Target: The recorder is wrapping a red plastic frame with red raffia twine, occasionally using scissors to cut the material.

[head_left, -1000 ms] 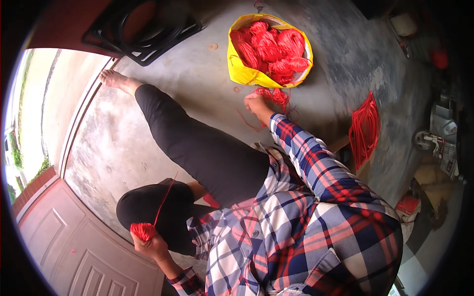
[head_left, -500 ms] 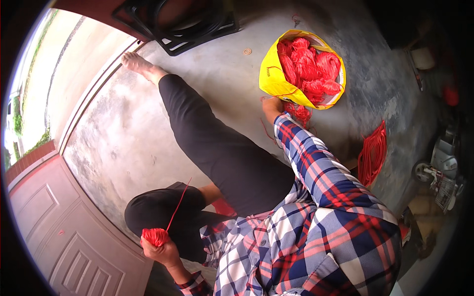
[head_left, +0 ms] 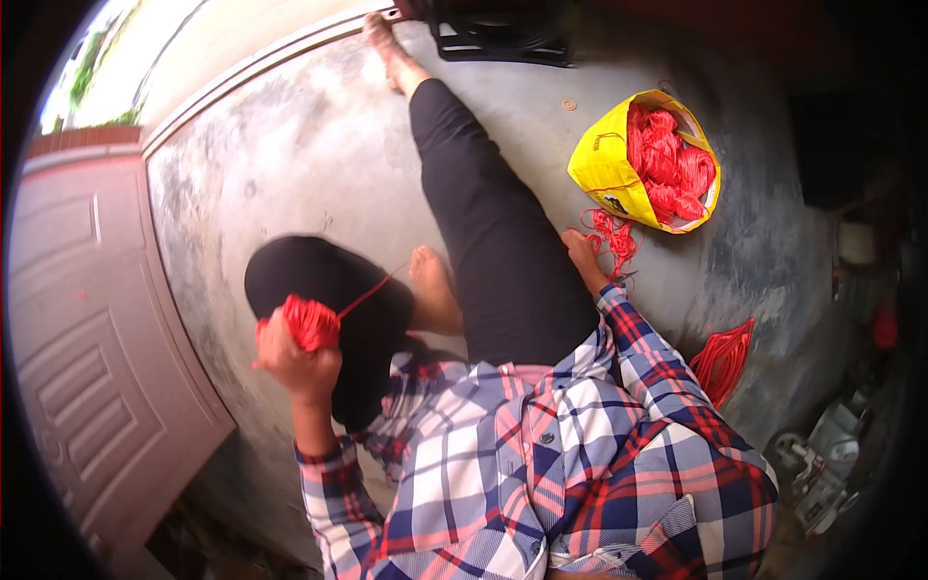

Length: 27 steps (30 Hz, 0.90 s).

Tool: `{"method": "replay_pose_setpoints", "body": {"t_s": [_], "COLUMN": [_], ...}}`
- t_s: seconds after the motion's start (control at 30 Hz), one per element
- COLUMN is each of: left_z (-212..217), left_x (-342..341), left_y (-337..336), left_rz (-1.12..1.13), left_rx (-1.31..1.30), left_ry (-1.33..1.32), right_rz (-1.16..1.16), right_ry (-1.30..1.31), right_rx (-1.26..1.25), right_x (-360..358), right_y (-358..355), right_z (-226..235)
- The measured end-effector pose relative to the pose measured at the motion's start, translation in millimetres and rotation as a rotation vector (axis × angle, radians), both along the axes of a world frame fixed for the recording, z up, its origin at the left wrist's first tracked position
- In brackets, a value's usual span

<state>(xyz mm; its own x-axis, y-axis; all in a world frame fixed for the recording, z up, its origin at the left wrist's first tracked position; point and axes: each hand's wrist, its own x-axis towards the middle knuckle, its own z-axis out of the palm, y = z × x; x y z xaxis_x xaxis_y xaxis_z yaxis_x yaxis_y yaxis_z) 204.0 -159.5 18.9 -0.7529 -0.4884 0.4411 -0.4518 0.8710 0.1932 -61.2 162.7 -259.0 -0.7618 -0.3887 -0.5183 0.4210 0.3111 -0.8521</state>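
My left hand (head_left: 298, 362) is closed around a bundle of red cord (head_left: 314, 324), held up over my bent left knee. A single strand runs from the bundle up and to the right toward my bare foot. My right hand (head_left: 583, 259) is low beside my outstretched leg, next to a loose tangle of red cord (head_left: 614, 237) on the floor. Its fingers are mostly hidden, so its grip does not show. A small dark object (head_left: 626, 277) lies close to that wrist; its kind is unclear.
Beyond the tangle stands a yellow bag (head_left: 604, 159) filled with red cord skeins (head_left: 667, 164). Another flat red skein (head_left: 723, 362) lies at the right. A black frame (head_left: 503, 43) stands at the far edge, a panelled door (head_left: 106, 338) at the left, metal equipment (head_left: 822, 459) at lower right.
My left hand has risen with the red cord bundle. My right hand has drawn back from beside the bag toward my body. The whole view has shifted and turned.
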Motion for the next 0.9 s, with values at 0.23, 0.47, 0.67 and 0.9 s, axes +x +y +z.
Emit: {"method": "replay_pose_setpoints", "body": {"t_s": [0.23,0.47,0.67,0.9], "left_z": [-50,-82,-73,-79], "left_x": [-16,-43,-29,-25], "left_y": [-2,97,108,103], "left_rz": [-0.103,-0.516,-0.6,-0.49], "left_rx": [0.201,1.128,1.252,1.243], "left_ry": [0.437,0.667,0.583,0.426], "right_rz": [-0.219,0.114,0.676,0.758], "right_ry": [0.021,0.432,0.999,0.798], "right_rx": [-0.351,-0.65,-0.059,-0.063], "right_x": [5,60,114,113], "right_y": [-21,-46,-85,-82], "right_z": [78,226,250,245]}}
